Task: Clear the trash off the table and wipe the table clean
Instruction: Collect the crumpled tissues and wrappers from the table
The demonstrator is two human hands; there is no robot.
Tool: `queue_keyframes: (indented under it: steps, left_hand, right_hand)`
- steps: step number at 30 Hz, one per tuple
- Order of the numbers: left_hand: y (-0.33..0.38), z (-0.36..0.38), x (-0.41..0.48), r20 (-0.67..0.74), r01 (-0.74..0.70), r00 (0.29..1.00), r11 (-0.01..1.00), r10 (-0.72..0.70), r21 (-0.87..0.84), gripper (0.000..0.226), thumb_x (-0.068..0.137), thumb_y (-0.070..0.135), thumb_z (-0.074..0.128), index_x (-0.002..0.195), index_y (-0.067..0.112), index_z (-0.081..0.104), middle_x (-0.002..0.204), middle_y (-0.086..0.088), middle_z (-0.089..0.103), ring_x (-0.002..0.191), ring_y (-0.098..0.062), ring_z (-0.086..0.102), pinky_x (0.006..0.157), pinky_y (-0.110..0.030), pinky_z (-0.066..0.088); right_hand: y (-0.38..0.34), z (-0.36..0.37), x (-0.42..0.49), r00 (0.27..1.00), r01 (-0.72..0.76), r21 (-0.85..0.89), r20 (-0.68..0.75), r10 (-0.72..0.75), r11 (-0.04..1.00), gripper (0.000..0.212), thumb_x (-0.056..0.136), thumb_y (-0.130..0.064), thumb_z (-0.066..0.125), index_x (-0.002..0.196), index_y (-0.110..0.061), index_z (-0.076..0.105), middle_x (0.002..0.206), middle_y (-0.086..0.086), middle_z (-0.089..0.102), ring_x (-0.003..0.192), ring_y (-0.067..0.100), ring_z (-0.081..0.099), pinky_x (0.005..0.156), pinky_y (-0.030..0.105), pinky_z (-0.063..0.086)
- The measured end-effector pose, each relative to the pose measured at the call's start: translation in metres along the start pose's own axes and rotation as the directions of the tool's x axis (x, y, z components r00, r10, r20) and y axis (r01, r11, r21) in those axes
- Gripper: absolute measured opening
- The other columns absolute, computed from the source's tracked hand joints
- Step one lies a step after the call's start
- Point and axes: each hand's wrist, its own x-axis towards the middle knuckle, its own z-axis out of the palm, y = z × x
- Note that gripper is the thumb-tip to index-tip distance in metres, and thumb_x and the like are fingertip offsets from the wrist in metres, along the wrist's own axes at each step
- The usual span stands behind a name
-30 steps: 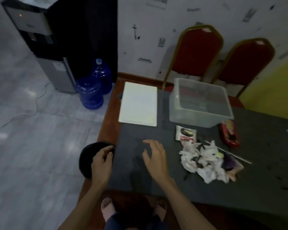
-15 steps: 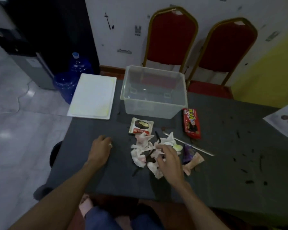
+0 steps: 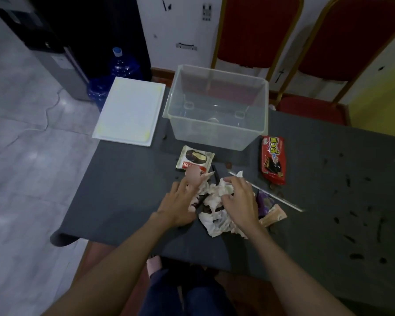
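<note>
I have both hands on the heap of crumpled tissues [image 3: 217, 208] near the front middle of the dark surface [image 3: 123, 201]. My left hand [image 3: 180, 201] lies at the heap's 9 o'clock side, fingers spread and curled against the paper. My right hand [image 3: 241, 201] covers the 3 o'clock side, fingers bent over the top. Neither hand appears fully closed; I judge them to be cupping the heap together, not lifting it.

Step in hand: gathering the trash. Wiping has not begun, and dark smears [image 3: 356, 215] lie across the surface toward 3 o'clock.

Loose items outside the heap: a white snack wrapper [image 3: 195, 160] at 12 o'clock, a red snack packet [image 3: 273, 159] at 1 o'clock, a thin straw [image 3: 281, 198] and a purple wrapper [image 3: 265, 201] just beside my right hand.

The clear plastic bin [image 3: 217, 106] stands open beyond the wrapper. Next move, in my judgement: press the heap tight between both hands and carry it up into that bin without shedding scraps.
</note>
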Motion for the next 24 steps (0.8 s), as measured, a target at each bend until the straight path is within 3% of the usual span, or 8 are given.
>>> queue_keyframes:
  steps: [2, 4, 7, 10, 13, 18, 21, 24]
  left_hand:
    - [0.000, -0.003, 0.006, 0.005, -0.033, 0.999, 0.996, 0.034, -0.083, 0.099, 0.076, 0.017, 0.057, 0.142, 0.054, -0.007, 0.148, -0.001, 0.017, 0.122, -0.032, 0.027, 0.097, -0.050, 0.044]
    - [-0.003, -0.003, 0.012, -0.029, -0.039, 0.999, 0.993, 0.035, -0.110, 0.091, 0.080, 0.013, 0.054, 0.145, 0.052, 0.003, 0.142, -0.001, 0.024, 0.117, -0.029, 0.030, 0.098, -0.047, 0.044]
    - [-0.009, -0.001, 0.018, -0.069, -0.013, 0.998, 0.996, 0.007, -0.083, 0.063, 0.088, 0.014, 0.051, 0.144, 0.030, 0.028, 0.133, -0.007, 0.035, 0.113, -0.029, 0.035, 0.097, -0.044, 0.045]
    - [-0.015, -0.002, 0.018, -0.114, 0.023, 0.993, 0.992, -0.037, -0.124, 0.040, 0.089, 0.013, 0.053, 0.129, 0.012, 0.049, 0.126, -0.010, 0.043, 0.111, -0.030, 0.041, 0.095, -0.038, 0.042]
    - [-0.025, -0.002, 0.012, -0.226, 0.014, 0.972, 0.978, -0.062, -0.209, 0.031, 0.085, 0.013, 0.060, 0.115, 0.005, 0.057, 0.118, -0.010, 0.049, 0.106, -0.029, 0.049, 0.089, -0.035, 0.044]
    - [-0.033, -0.005, -0.003, -0.365, 0.020, 0.922, 0.957, -0.130, -0.290, 0.013, 0.083, 0.014, 0.064, 0.085, 0.009, 0.053, 0.093, -0.003, 0.054, 0.083, -0.020, 0.052, 0.062, -0.022, 0.034]
    - [-0.027, -0.007, -0.009, -0.388, 0.033, 0.906, 0.941, -0.171, -0.337, 0.015, 0.084, 0.012, 0.062, 0.080, 0.014, 0.048, 0.087, 0.001, 0.054, 0.077, -0.016, 0.049, 0.057, -0.013, 0.030]
    - [-0.021, -0.005, -0.012, -0.392, 0.022, 0.905, 0.939, -0.165, -0.344, 0.013, 0.085, 0.013, 0.062, 0.084, 0.014, 0.050, 0.090, 0.000, 0.056, 0.078, -0.014, 0.050, 0.057, -0.016, 0.031]
  right_hand:
    - [0.003, 0.001, -0.001, 0.997, 0.040, -0.089, 0.069, -0.034, 0.995, 0.047, 0.080, -0.027, 0.064, 0.126, -0.025, 0.053, 0.127, -0.005, 0.050, 0.120, 0.019, 0.041, 0.089, 0.035, 0.043]
    - [0.006, 0.007, -0.002, 0.988, 0.099, -0.137, 0.129, -0.082, 0.986, 0.052, 0.082, -0.036, 0.067, 0.129, -0.024, 0.051, 0.130, -0.005, 0.050, 0.121, 0.020, 0.040, 0.095, 0.036, 0.042]
    - [0.011, 0.016, -0.005, 0.982, 0.137, -0.104, 0.144, -0.122, 0.985, 0.044, 0.085, -0.025, 0.068, 0.126, -0.021, 0.053, 0.128, -0.002, 0.055, 0.119, 0.022, 0.046, 0.095, 0.035, 0.043]
    - [0.017, 0.012, -0.008, 0.984, 0.177, -0.024, 0.012, -0.176, 0.984, 0.026, 0.084, -0.007, 0.064, 0.108, -0.019, 0.065, 0.111, -0.001, 0.064, 0.104, 0.019, 0.057, 0.084, 0.027, 0.045]
    - [0.019, -0.006, -0.012, 0.994, 0.078, 0.180, -0.092, -0.062, 0.981, 0.019, 0.083, -0.003, 0.063, 0.095, -0.016, 0.072, 0.101, -0.005, 0.067, 0.090, 0.009, 0.062, 0.077, 0.013, 0.044]
    - [0.020, -0.031, -0.002, 0.965, -0.092, 0.215, -0.223, 0.141, 0.972, 0.008, 0.083, -0.008, 0.063, 0.089, -0.014, 0.065, 0.085, -0.003, 0.068, 0.078, 0.014, 0.062, 0.067, 0.027, 0.046]
    - [0.019, -0.029, 0.013, 0.992, -0.062, 0.073, -0.110, 0.070, 0.995, 0.023, 0.086, -0.009, 0.063, 0.107, -0.017, 0.066, 0.101, 0.002, 0.070, 0.091, 0.018, 0.063, 0.077, 0.029, 0.050]
    - [0.016, -0.019, 0.024, 0.995, -0.024, -0.111, 0.095, 0.035, 0.994, 0.043, 0.090, -0.008, 0.061, 0.131, -0.020, 0.056, 0.116, 0.009, 0.059, 0.105, 0.025, 0.057, 0.088, 0.034, 0.047]
